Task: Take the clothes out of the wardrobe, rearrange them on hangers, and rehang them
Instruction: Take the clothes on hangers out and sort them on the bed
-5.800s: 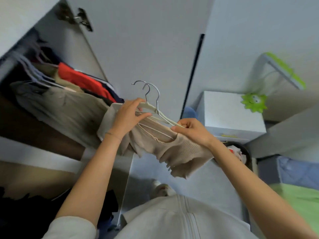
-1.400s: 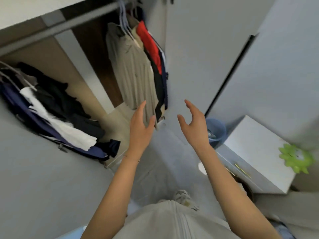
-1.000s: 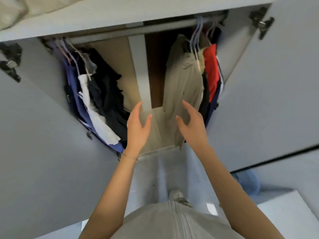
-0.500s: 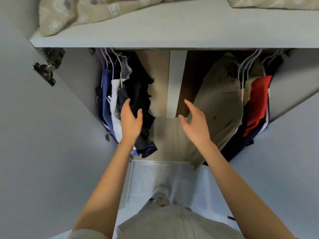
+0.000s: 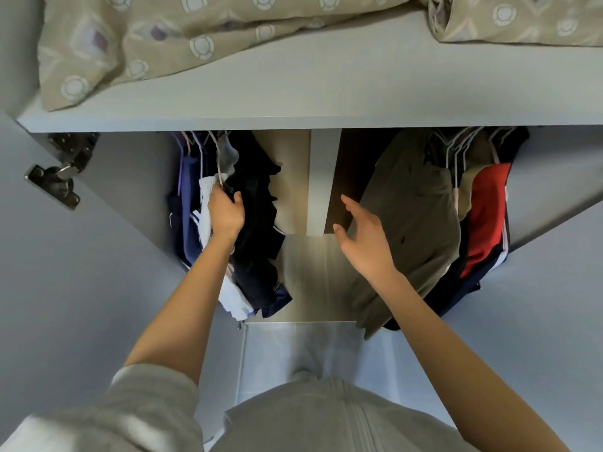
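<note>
L hand (image 5: pixel 226 214), at abt 10 o'clock from view centre, is curled tight on the top of the white garment (image 5: pixel 205 194) in the L bunch inside the wardrobe (image 5: pixel 137 177). A thin hanger wire (image 5: pixel 219 164) runs down into my fist; can't tell if fingers catch wire as well as cloth. Thumb lies against the black garment (image 5: pixel 257 223) at its 3 o'clock, and the blue garment (image 5: pixel 187 203) hangs at its 9.

R hand (image 5: pixel 363 243), at abt 2 o'clock from centre, holds nothing, fingers spread and relaxed, palm facing L. It is in front of the olive shirt (image 5: pixel 417 203), touching or not I can't tell. The red garment (image 5: pixel 486 210) hangs at the shirt's 3 o'clock, w/ white hangers (image 5: pixel 456 151) above both.

The divider (image 5: pixel 321 177) stands btwn the bunches at 12. The shelf (image 5: pixel 326 93) above carries patterned bedding (image 5: pixel 163 34). Door hinge (image 5: pixel 58 177) at far 9.
</note>
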A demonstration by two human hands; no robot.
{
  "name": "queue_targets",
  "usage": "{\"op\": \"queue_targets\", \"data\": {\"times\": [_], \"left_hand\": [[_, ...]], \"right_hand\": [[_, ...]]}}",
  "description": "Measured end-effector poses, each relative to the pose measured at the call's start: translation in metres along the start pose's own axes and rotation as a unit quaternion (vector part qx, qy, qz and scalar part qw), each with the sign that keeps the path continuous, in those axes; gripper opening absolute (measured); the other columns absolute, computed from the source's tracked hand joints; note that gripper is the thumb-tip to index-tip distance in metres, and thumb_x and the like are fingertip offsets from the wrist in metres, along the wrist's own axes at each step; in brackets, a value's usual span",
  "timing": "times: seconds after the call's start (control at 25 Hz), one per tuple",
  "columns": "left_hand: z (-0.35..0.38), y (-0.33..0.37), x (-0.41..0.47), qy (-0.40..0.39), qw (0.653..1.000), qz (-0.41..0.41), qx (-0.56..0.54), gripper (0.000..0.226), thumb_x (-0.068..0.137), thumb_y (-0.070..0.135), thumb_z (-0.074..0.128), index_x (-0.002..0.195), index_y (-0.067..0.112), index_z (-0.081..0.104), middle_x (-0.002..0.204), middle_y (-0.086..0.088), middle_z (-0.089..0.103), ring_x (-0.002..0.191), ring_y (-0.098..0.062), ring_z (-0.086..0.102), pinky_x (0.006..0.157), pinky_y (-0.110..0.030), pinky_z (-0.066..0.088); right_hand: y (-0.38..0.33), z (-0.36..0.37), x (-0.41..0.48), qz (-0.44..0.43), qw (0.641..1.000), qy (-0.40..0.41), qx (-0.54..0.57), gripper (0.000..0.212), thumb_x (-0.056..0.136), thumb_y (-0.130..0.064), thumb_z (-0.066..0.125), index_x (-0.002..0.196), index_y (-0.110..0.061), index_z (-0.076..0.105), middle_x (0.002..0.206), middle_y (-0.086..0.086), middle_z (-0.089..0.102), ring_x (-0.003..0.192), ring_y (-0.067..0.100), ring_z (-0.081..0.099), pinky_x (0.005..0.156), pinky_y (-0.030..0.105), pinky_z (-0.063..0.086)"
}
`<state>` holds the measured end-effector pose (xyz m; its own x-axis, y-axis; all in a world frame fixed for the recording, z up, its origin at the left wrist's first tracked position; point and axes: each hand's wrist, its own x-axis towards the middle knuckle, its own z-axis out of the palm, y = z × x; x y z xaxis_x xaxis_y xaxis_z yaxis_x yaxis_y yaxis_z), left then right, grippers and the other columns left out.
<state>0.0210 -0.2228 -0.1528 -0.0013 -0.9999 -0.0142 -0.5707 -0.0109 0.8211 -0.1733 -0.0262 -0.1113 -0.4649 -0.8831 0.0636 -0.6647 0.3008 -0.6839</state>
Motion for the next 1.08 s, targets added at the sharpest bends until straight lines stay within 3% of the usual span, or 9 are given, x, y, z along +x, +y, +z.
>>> {"op": "queue_targets", "data": {"times": [0.24,0.36,0.48,0.6,0.76,0.96,1.08], "left_hand": [[0.005,0.010,0.016,-0.077,0.972,-0.109,-0.196,0.014,0.100,0.011,0.048,0.112,0.010,0.055,0.114,-0.011,0.059,0.106,-0.021,0.055,0.092,-0.028,0.042],[0.016,0.016,0.006,-0.083,0.966,-0.079,-0.230,0.021,0.098,0.004,0.042,0.094,0.020,0.055,0.099,-0.003,0.054,0.093,-0.016,0.049,0.093,-0.032,0.041],[0.026,0.034,-0.010,-0.104,0.954,-0.045,-0.278,0.025,0.098,0.005,0.042,0.088,0.023,0.056,0.089,-0.001,0.054,0.088,-0.017,0.048,0.089,-0.033,0.042],[0.038,0.042,-0.037,-0.162,0.931,-0.026,-0.325,0.018,0.099,0.012,0.046,0.091,0.023,0.059,0.099,-0.011,0.057,0.095,-0.025,0.053,0.094,-0.044,0.045],[0.047,0.062,-0.059,-0.181,0.909,-0.028,-0.375,0.016,0.101,0.010,0.046,0.095,0.016,0.059,0.099,-0.009,0.060,0.096,-0.021,0.059,0.094,-0.039,0.048],[0.066,0.086,-0.066,-0.220,0.891,0.006,-0.396,0.011,0.098,0.013,0.049,0.098,0.014,0.060,0.104,-0.015,0.056,0.101,-0.028,0.054,0.103,-0.049,0.042],[0.077,0.082,-0.086,-0.248,0.887,0.025,-0.388,0.010,0.093,0.017,0.053,0.097,0.018,0.062,0.096,-0.011,0.052,0.096,-0.026,0.049,0.095,-0.040,0.043]], "right_hand": [[0.005,0.000,0.004,0.020,1.000,0.003,0.001,0.055,0.096,-0.031,0.054,0.147,-0.031,0.033,0.144,-0.003,0.048,0.134,0.020,0.042,0.109,0.035,0.036],[0.012,-0.007,0.002,0.029,0.999,0.016,0.017,0.054,0.097,-0.026,0.055,0.147,-0.028,0.035,0.140,-0.001,0.051,0.129,0.019,0.045,0.100,0.023,0.036],[0.024,-0.016,0.000,0.033,0.999,0.028,0.027,0.055,0.096,-0.022,0.055,0.148,-0.023,0.036,0.138,0.000,0.052,0.128,0.019,0.045,0.096,0.020,0.033],[0.041,-0.022,-0.002,0.045,0.998,0.040,0.037,0.055,0.096,-0.020,0.056,0.147,-0.019,0.036,0.141,0.004,0.050,0.133,0.022,0.042,0.102,0.025,0.033],[0.073,-0.031,-0.002,0.064,0.995,0.065,0.027,0.057,0.095,-0.020,0.056,0.148,-0.014,0.036,0.147,0.006,0.045,0.137,0.025,0.038,0.111,0.034,0.031],[0.101,-0.059,0.011,0.085,0.990,0.107,-0.013,0.058,0.093,-0.018,0.057,0.147,-0.015,0.037,0.148,0.008,0.042,0.139,0.027,0.033,0.112,0.037,0.028],[0.116,-0.072,0.021,0.099,0.988,0.112,-0.030,0.061,0.091,-0.019,0.058,0.148,-0.013,0.035,0.152,0.012,0.035,0.141,0.032,0.027,0.114,0.042,0.027]]}}
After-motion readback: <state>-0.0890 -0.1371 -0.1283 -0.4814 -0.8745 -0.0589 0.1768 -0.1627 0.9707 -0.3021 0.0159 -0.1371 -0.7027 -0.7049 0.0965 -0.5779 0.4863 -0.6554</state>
